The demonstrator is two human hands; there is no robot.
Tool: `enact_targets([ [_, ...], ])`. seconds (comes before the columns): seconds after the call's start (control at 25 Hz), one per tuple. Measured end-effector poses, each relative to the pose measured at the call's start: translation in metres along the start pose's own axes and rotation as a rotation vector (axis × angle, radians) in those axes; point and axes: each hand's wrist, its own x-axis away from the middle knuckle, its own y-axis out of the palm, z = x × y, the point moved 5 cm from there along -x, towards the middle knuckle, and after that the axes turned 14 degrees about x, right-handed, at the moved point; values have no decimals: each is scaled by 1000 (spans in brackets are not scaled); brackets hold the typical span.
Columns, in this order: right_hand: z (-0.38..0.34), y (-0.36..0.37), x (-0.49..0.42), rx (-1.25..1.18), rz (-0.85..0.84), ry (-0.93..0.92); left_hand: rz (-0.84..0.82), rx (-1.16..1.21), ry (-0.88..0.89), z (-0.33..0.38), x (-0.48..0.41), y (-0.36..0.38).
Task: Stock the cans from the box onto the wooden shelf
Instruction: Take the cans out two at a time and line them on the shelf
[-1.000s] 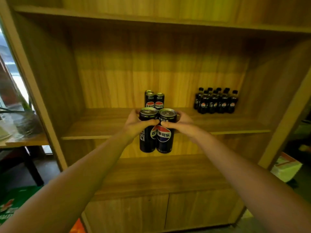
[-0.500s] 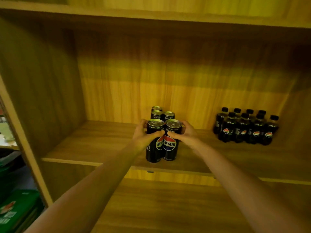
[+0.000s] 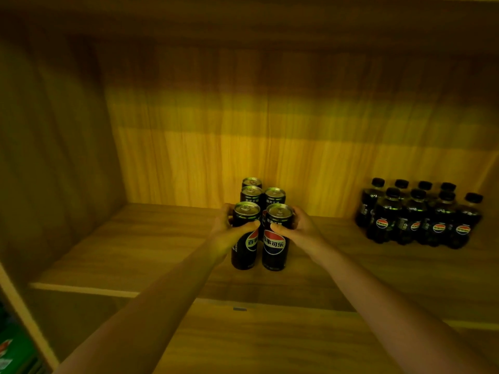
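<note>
Two tall black cola cans stand side by side on the wooden shelf [image 3: 140, 247], near its middle. My left hand [image 3: 226, 230] is wrapped around the left can [image 3: 244, 249]. My right hand [image 3: 299, 230] grips the right can [image 3: 274, 249]. Both cans are upright with their bases on the board. Right behind them stand three more black cans [image 3: 263, 194], close to the back panel. The box is out of view.
A shrink-wrapped pack of small black cola bottles [image 3: 421, 214] sits at the shelf's right end. The cabinet's side wall [image 3: 54, 157] closes the left. A lower shelf board [image 3: 270, 344] lies below. Green packaging [image 3: 10, 349] shows at bottom left.
Both hands carried the two cans forward from in front of the shelf edge onto the shelf board, up to the cans at the back. The view moved closer.
</note>
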Motion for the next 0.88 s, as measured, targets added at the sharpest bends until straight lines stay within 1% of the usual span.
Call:
enact_targets([
  [0.16, 10, 6, -15, -35, -8, 13, -58, 43, -25, -12, -12, -1],
  [0.24, 15, 8, -20, -54, -7, 10, -73, 26, -22, -14, -15, 0],
  [0.4, 21, 11, -22, -37, -1, -11, -86, -57, 40, -18, -10, 1],
  [0.44, 26, 13, -20, -31, 6, -2, -82, -104, 45, -24, -6, -1],
  [0.48, 32, 16, -15, -17, 17, 22, -42, -192, 39, -34, -1, -4],
  [0.52, 40, 20, -10, 5, 29, 46, 24, -325, 15, -45, 2, -10],
  [0.6, 60, 35, 1, 134, 52, 114, 154, -637, -47, -66, 7, -20],
  [0.64, 68, 43, 5, 197, 55, 153, 188, -755, -42, -71, 9, -22],
  [0.68, 74, 50, 6, 229, 61, 172, 207, -817, -13, -75, 8, -22],
  [0.8, 78, 56, -1, 273, 127, 134, 182, -795, 73, -75, 2, -21],
  [0.88, 78, 54, -4, 299, 164, 115, 111, -731, 50, -80, -5, -25],
])
